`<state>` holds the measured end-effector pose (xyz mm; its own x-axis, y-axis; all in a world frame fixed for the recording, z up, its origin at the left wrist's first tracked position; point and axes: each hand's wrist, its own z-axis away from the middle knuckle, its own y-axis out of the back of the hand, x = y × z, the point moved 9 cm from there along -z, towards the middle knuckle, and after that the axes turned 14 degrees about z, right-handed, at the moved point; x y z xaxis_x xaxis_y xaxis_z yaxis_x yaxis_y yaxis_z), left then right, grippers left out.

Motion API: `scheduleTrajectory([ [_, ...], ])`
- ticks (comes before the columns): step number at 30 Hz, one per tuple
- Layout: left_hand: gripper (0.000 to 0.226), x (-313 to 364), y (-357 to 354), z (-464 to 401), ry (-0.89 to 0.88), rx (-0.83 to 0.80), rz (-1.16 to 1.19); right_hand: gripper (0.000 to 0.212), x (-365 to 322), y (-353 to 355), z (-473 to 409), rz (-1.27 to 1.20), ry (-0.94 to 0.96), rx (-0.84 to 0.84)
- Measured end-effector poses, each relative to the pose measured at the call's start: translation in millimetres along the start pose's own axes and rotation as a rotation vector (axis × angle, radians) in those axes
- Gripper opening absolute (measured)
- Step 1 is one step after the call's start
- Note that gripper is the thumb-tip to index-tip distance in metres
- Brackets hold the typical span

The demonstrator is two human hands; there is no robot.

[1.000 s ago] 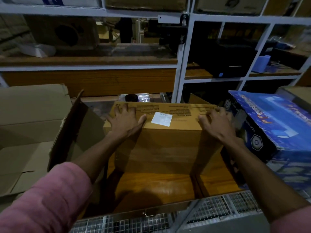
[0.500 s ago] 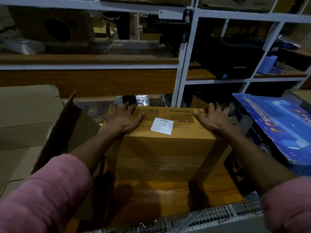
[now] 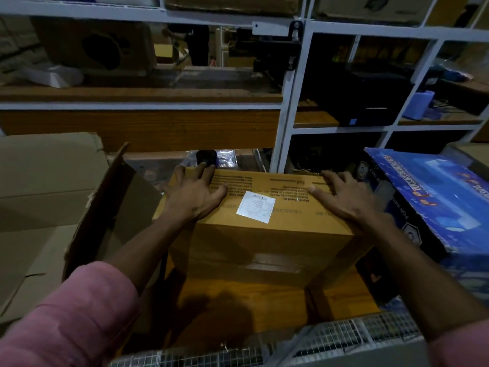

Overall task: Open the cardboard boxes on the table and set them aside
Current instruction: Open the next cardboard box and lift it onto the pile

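Cardboard box (image 3: 262,234) on table, left hand (image 3: 194,193) and right hand (image 3: 344,198) flat on top, grip open

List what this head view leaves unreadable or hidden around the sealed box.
- White label: print too small, head view.
- Cardboard box far side: hidden by its own top.
- Blue box: cut off by the right edge.
- Black object: partly hidden behind left hand fingers.
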<state>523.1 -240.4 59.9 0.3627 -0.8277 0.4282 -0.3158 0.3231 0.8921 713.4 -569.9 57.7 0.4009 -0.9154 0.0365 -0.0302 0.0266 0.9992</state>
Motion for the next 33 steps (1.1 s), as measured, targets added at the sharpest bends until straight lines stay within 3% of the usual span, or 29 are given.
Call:
scheduleTrajectory([
  [12,0.087,12,19,119,-0.080,0.256,0.032,0.090,6,20,112,-0.208,0.003,0.337],
  [16,0.093,11,13,143,-0.072,0.252,0.076,0.098,11,-1,127,-0.205,0.013,0.308],
  [19,0.083,1,-1,148,-0.031,0.170,0.142,0.099,10,-23,134,-0.202,0.029,0.255],
  [22,0.069,-21,-28,154,0.010,0.121,0.158,0.092,3,-51,145,-0.161,0.012,0.221],
  [33,0.051,-59,-110,153,0.133,0.038,0.156,0.065,-28,-118,130,0.002,-0.016,0.107],
])
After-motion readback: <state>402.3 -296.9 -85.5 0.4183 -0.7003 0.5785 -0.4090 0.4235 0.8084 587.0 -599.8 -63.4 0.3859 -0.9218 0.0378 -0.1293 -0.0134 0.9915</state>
